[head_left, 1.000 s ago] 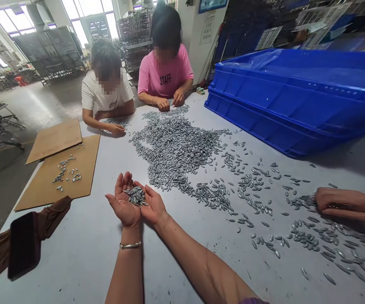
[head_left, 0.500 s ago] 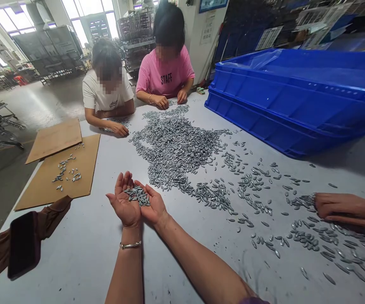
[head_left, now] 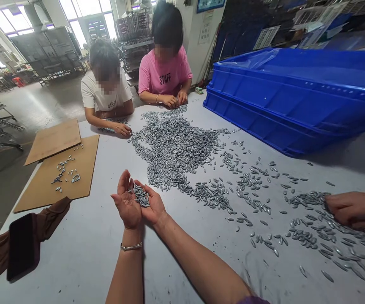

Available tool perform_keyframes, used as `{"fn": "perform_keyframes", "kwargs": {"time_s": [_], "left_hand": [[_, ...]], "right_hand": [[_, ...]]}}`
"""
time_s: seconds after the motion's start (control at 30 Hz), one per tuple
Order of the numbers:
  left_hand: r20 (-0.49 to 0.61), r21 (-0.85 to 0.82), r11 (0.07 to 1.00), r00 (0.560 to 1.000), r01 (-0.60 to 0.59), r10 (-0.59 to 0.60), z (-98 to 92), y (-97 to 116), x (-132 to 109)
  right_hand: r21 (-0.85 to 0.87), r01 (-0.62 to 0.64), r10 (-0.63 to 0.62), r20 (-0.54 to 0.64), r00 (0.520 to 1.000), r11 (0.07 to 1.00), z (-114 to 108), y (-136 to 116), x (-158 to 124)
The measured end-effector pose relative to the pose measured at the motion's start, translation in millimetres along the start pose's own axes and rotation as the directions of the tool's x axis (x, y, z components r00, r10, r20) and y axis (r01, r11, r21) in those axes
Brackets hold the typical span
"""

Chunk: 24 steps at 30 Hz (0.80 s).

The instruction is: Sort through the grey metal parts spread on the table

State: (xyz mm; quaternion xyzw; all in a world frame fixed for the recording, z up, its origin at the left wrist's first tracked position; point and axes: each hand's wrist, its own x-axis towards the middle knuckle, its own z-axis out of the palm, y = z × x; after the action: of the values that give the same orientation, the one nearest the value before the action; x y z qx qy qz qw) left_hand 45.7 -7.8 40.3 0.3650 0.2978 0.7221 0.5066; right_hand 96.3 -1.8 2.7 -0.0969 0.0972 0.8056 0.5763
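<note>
Small grey spindle-shaped metal pieces [head_left: 141,196] lie in a handful at the meeting of my two cupped hands, mostly on the right palm. My right hand [head_left: 154,207] cradles them, palm up with fingers curled beneath. Pressed against its side, my left hand [head_left: 128,207] is tilted toward it, fingers and thumb apart and most of its palm bare. Beyond my fingers spreads a big pile of the same pieces [head_left: 179,147] on the white table [head_left: 84,249].
Stacked blue crates [head_left: 280,101] stand at the right back. Cardboard sheets [head_left: 74,185] with some pieces, a phone [head_left: 21,249] and brown cloth [head_left: 54,215] lie left. Two people sort opposite; another person's hand [head_left: 350,209] touches pieces at right.
The handful has shifted from across both palms onto my right hand, as my left hand tipped toward it. The co-worker's hand at right has moved slightly right.
</note>
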Motion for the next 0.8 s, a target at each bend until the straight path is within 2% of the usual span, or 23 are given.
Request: {"fn": "perform_keyframes", "kwargs": {"time_s": [0.2,0.3,0.4,0.47,0.53,0.6,0.63,0.7,0.8], "left_hand": [[0.057,-0.020,0.999,0.998,-0.027,0.028,-0.7,-2,0],[0.022,-0.070,0.997,0.999,-0.022,0.024,-1.0,-2,1],[-0.075,-0.103,0.994,0.997,-0.027,0.020,-1.7,0,5],[-0.175,-0.081,0.994,0.983,-0.074,0.059,-4.2,0,9],[-0.296,0.001,0.991,0.947,-0.131,0.125,-8.6,-2,13],[-0.401,0.086,0.990,0.905,-0.115,0.140,-13.4,-6,15],[-0.434,0.097,0.993,0.895,-0.067,0.102,-15.3,-9,16],[-0.455,0.041,0.996,0.889,0.080,-0.052,-16.9,-13,15],[-0.403,-0.085,0.967,0.879,0.242,-0.255,-12.9,-18,11]], "right_hand": [[-0.002,-0.005,0.005,-0.019,1.000,1.000,3,-1,-3],[0.013,0.003,-0.002,-0.019,1.000,1.000,3,-1,-2],[0.039,0.010,-0.010,-0.001,1.000,0.999,-1,-2,1],[0.063,-0.007,0.006,0.006,1.000,0.998,-4,-3,2],[0.086,-0.032,0.032,0.005,0.999,0.996,-6,-5,1],[0.104,-0.043,0.042,0.007,0.999,0.994,-6,-6,-1],[0.108,-0.038,0.037,0.011,0.999,0.993,-5,-7,-2],[0.105,-0.024,0.020,0.041,0.999,0.994,-3,-9,-4],[0.077,-0.010,0.002,0.112,0.994,0.997,1,-14,-6]]}}
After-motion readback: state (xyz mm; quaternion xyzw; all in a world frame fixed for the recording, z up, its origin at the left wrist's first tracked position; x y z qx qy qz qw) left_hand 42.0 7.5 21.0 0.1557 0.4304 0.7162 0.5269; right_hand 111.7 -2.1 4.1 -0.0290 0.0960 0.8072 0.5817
